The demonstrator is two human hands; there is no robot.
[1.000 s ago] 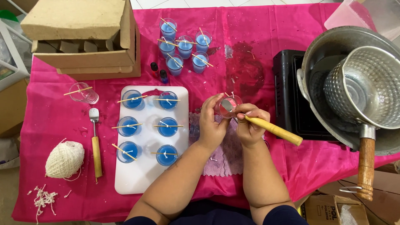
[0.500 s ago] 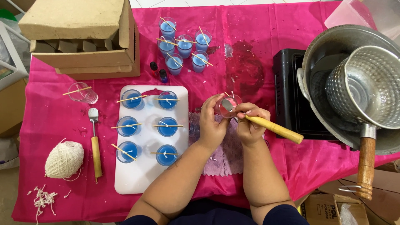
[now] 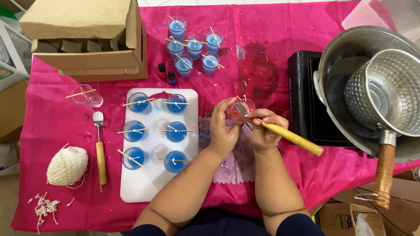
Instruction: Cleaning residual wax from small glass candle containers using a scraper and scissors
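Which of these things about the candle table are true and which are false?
1. The left hand holds a small glass. True.
2. The right hand holds a pair of scissors. False: it holds a tool with a yellow handle, its metal tip in the glass.
3. Six blue-filled glasses stand on the white board. True.
4. The ball of string sits inside the cardboard box. False: it lies on the pink cloth, near the left edge.
5. The spare spoon lies left of the white board. True.
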